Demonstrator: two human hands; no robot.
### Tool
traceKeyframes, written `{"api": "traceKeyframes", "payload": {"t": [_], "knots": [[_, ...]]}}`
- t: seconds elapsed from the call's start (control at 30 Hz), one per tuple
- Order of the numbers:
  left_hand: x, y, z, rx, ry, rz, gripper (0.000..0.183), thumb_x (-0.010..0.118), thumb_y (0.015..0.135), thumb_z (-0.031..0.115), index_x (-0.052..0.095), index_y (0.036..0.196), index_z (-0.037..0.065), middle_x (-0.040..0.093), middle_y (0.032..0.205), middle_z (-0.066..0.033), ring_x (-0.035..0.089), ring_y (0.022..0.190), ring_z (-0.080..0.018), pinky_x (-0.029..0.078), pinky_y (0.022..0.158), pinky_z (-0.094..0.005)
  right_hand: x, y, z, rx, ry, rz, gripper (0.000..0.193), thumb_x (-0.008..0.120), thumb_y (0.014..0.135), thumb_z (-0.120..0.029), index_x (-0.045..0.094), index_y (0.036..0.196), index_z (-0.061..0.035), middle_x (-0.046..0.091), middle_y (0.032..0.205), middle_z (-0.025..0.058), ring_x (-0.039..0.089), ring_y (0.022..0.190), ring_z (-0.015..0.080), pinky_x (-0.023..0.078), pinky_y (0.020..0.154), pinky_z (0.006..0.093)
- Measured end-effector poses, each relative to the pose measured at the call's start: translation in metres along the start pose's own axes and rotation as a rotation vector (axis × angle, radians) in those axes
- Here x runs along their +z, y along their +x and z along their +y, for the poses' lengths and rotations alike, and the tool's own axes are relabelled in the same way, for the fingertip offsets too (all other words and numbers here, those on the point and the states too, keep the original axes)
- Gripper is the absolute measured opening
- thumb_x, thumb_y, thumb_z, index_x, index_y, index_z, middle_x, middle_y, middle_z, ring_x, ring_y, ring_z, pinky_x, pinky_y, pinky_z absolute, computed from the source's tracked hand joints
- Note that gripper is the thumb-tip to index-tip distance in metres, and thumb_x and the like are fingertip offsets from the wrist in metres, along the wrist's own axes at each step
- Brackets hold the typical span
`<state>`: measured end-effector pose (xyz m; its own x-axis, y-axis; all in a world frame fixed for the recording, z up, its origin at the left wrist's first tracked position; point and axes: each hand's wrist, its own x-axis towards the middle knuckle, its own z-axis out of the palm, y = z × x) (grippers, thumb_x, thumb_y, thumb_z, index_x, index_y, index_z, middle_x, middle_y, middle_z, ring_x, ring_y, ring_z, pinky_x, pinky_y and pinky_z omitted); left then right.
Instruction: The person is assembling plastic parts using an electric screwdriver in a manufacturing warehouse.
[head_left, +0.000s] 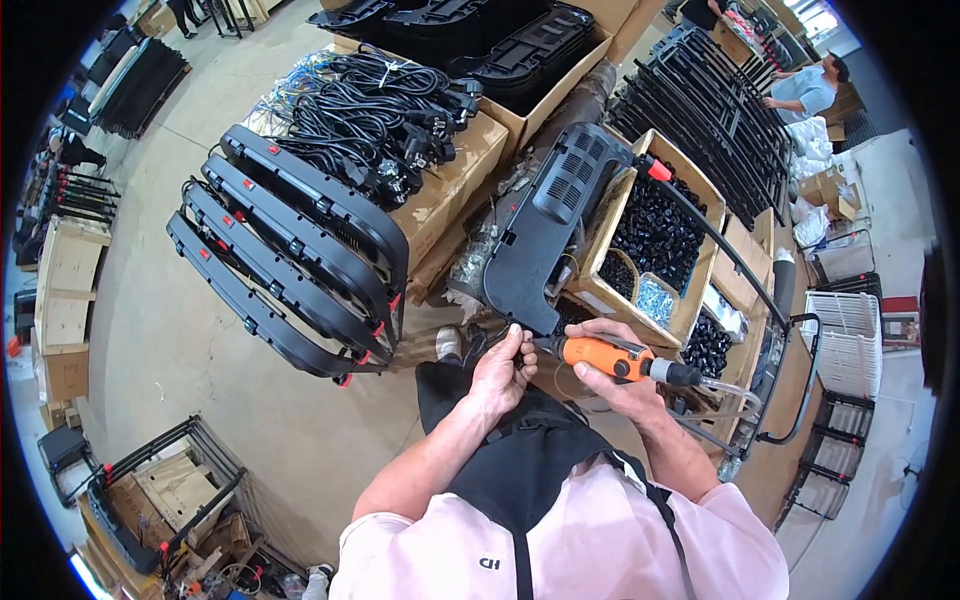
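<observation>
My right hand [632, 392] grips an orange power screwdriver [598, 356], which has a clear hose [735, 388] at its back end. Its tip points left, to the near end of a black plastic housing [532, 245] with a vented grille. Right at that end, my left hand [500, 372] has its fingers curled together. What they hold, if anything, is too small or hidden to make out. The housing leans in front of me, attached to a black tube frame [735, 255] with a red clip. The screwdriver's bit is hidden near my fingers.
Right of the housing, a wooden box [712, 187] holds many small black parts and a container of silvery screws [654, 301]. Several curved black frames [290, 235] stand at left. Behind them, bundled black cables [365, 110] lie on a cardboard box [455, 190]. A person [805, 92] stands far right.
</observation>
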<state>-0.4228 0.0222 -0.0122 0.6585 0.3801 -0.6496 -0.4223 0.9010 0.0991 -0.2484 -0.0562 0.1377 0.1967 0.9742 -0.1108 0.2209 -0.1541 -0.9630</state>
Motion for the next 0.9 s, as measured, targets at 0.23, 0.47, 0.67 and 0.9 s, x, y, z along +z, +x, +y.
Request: {"api": "traceKeyframes", "payload": {"t": [0.23,0.47,0.67,0.9], "knots": [[0.002,0.000,0.002,-0.046,-0.062,-0.005,0.027,0.060,0.109,0.034,0.067,0.113,0.009,0.063,0.085,0.0027,0.060,0.070,-0.0095,0.056,0.064,-0.0228,0.005,0.006,0.002,-0.011,-0.041,-0.020,0.051,0.078,0.090,-0.006,0.056,0.136,-0.0004,0.069,0.132,0.0184,0.065,0.128,0.0269,0.052,0.111,0.0424],[-0.002,0.006,0.007,-0.081,-0.142,-0.060,0.028,0.059,0.109,0.033,0.065,0.118,0.007,0.062,0.086,0.0014,0.060,0.072,-0.0105,0.056,0.066,-0.0238,0.010,0.012,0.001,-0.010,-0.059,-0.013,0.051,0.077,0.089,-0.006,0.056,0.136,0.0001,0.069,0.131,0.0179,0.065,0.125,0.0261,0.052,0.109,0.0416],[0.006,0.006,0.013,-0.097,-0.173,-0.058,0.029,0.057,0.110,0.033,0.065,0.119,0.006,0.061,0.084,0.0009,0.059,0.071,-0.0113,0.056,0.067,-0.0257,0.020,0.021,-0.006,-0.009,-0.060,0.026,0.047,0.077,0.089,-0.007,0.062,0.134,-0.0029,0.070,0.130,0.0108,0.066,0.124,0.0223,0.051,0.110,0.0386],[-0.006,0.003,0.013,-0.030,0.056,-0.036,0.029,0.051,0.113,0.030,0.064,0.120,0.005,0.064,0.091,-0.0011,0.062,0.077,-0.0140,0.056,0.070,-0.0290,0.035,0.044,0.001,0.013,-0.157,0.013,0.046,0.079,0.091,-0.012,0.062,0.134,-0.0061,0.072,0.128,0.0092,0.069,0.119,0.0215,0.053,0.107,0.0365]]}}
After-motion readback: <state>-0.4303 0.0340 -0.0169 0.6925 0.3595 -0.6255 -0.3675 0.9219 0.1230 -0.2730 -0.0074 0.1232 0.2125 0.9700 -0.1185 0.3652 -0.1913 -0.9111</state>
